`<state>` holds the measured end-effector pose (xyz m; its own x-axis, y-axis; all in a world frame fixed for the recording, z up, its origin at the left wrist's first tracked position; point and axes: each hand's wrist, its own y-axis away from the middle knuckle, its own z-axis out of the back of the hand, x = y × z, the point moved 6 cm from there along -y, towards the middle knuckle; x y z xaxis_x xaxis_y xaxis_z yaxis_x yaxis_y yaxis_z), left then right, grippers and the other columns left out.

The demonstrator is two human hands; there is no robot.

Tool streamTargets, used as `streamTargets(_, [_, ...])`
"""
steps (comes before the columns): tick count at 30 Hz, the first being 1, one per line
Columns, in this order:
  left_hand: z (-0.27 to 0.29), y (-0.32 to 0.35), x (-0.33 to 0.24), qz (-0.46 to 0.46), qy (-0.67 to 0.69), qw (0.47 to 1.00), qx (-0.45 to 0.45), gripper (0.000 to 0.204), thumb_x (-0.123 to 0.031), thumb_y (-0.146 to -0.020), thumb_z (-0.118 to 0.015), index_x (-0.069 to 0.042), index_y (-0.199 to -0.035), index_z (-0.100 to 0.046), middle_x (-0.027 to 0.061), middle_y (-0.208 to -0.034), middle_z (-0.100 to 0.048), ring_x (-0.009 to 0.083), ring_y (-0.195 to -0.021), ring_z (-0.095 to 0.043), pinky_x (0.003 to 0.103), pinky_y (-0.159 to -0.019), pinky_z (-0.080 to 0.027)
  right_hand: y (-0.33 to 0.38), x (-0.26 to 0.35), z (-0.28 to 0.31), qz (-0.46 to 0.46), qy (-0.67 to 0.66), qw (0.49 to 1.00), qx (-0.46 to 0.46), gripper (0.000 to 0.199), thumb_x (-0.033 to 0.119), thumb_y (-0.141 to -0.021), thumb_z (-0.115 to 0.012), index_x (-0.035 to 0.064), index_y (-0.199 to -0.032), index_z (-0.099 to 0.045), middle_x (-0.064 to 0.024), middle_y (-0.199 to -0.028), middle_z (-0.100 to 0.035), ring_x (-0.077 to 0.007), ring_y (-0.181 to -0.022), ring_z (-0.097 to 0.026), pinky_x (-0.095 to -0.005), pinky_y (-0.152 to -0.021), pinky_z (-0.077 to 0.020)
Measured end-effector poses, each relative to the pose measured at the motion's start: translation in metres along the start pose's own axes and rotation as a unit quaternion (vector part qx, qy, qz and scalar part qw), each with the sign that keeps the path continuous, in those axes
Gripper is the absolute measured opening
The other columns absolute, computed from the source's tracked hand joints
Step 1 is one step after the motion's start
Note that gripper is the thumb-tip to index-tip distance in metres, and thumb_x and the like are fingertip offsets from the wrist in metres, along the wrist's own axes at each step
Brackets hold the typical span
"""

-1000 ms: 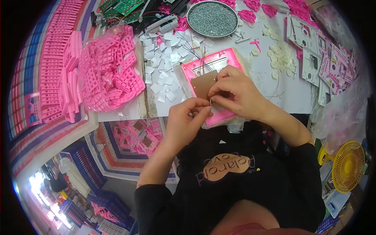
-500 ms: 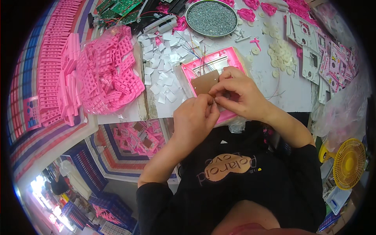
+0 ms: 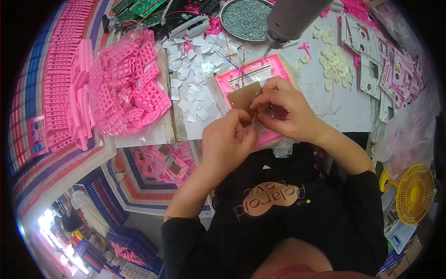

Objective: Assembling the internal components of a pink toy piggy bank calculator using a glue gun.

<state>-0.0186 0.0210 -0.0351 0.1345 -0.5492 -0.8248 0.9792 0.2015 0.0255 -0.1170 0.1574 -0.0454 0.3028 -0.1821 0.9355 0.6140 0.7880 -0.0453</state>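
Note:
A pink plastic housing [image 3: 280, 68] lies in front of me with a brown circuit board [image 3: 245, 96] in it. Thin coloured wires [image 3: 233, 61] rise behind the board. My left hand [image 3: 228, 138] is closed in a pinch at the board's near edge. Against its fingertips, my right hand [image 3: 289, 111] pinches too, its other fingers curled over the board's right corner. What the fingertips hold is too small and covered to make out. A grey cylindrical tool like an electric screwdriver [image 3: 297, 18] hangs over the housing's far right, its thin tip pointing down.
Beyond the housing stands a round tray [image 3: 222, 21] of small screws. White paper pieces [image 3: 199, 95] lie to the left, beside a bag of pink keypad parts [image 3: 134, 88]. Cream discs [image 3: 335, 65] and white panels [image 3: 369, 76] are on the right. A yellow fan [image 3: 414, 194] stands lower right.
The grey tool has come into view from the top, now covering part of the screw tray. My hands stay pinched at the board's edge, with only slight finger movement.

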Motion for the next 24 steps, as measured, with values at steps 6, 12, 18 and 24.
streamTargets(6, [-0.006,-0.001,0.007,-0.013,0.013,1.000,-0.016,0.012,-0.006,-0.083,-0.072,-0.006,-0.091,-0.064,0.0044,-0.056,-0.052,0.0214,-0.050,-0.056,0.036,-0.051,-0.044,0.002,-0.003,-0.001,-0.006,-0.045,0.999,0.004,0.024,-0.003,-0.083,-0.070,0.0056,-0.106,-0.071,-0.0037,-0.105,-0.049,-0.0084,-0.085,-0.058,-0.0216,-0.065,-0.0474])
streamTargets(12, [-0.010,0.003,0.021,0.095,0.160,0.981,0.053,0.004,-0.004,-0.093,-0.067,0.000,-0.095,-0.065,-0.0045,-0.059,-0.050,0.0016,-0.054,-0.043,0.023,-0.050,-0.035,0.001,-0.005,0.001,-0.004,-0.021,1.000,-0.006,0.018,0.007,-0.085,-0.072,0.0078,-0.103,-0.071,-0.0048,-0.100,-0.055,-0.0124,-0.079,-0.059,-0.0244,-0.064,-0.0496])
streamTargets(18, [-0.013,0.002,0.023,0.112,0.209,0.969,0.069,0.007,-0.007,-0.091,-0.070,-0.002,-0.092,-0.065,0.0000,-0.057,-0.051,0.0060,-0.050,-0.044,0.026,-0.048,-0.036,0.002,-0.007,0.000,-0.004,-0.060,0.998,0.009,0.024,-0.003,-0.083,-0.070,0.0047,-0.106,-0.070,-0.0050,-0.103,-0.048,-0.0102,-0.087,-0.057,-0.0220,-0.068,-0.0485])
streamTargets(24, [-0.011,-0.002,0.010,0.029,0.075,0.995,0.055,0.006,-0.006,-0.090,-0.069,-0.002,-0.094,-0.066,0.0000,-0.057,-0.052,0.0069,-0.051,-0.047,0.027,-0.049,-0.038,0.003,-0.005,0.002,0.047,-0.024,0.999,0.013,0.026,0.003,-0.081,-0.074,0.0059,-0.107,-0.072,-0.0042,-0.104,-0.048,-0.0098,-0.087,-0.055,-0.0207,-0.064,-0.0448])
